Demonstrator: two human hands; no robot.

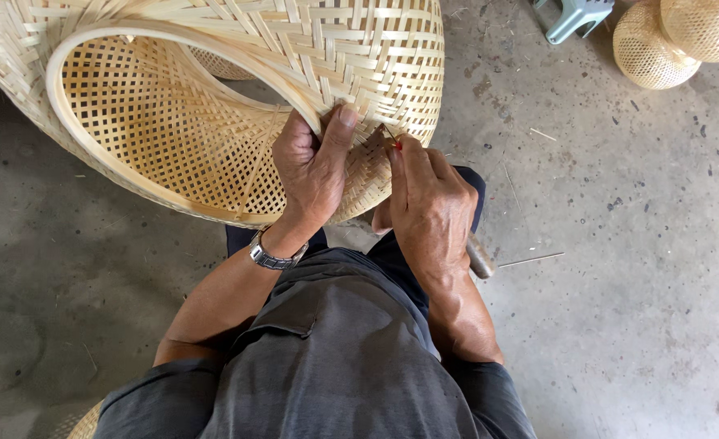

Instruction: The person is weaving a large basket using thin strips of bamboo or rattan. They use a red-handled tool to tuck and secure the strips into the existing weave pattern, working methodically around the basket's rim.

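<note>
The big woven bamboo basket (213,106) lies tipped on its side against your knees, its open mouth turned toward you and to the left, so the rim sits within easy reach. Your left hand (315,167) is clamped on that rim, thumb pressed up over the outer weave and fingers curled inside, which steadies the edge just beside the spot you are working. Your right hand (429,203) is closed around a small tool (390,142) with a touch of red near its tip, the point set against the weave right next to your left thumb; a wooden handle end (480,258) shows below that wrist, though whether it belongs to the same tool cannot be told. A metal watch (274,256) sits on your left wrist. Further out, on the concrete floor (620,284), loose bamboo slivers are scattered, two smaller rounded baskets (677,36) rest at the upper right, and a pale green stool (575,16) stands near them.
</note>
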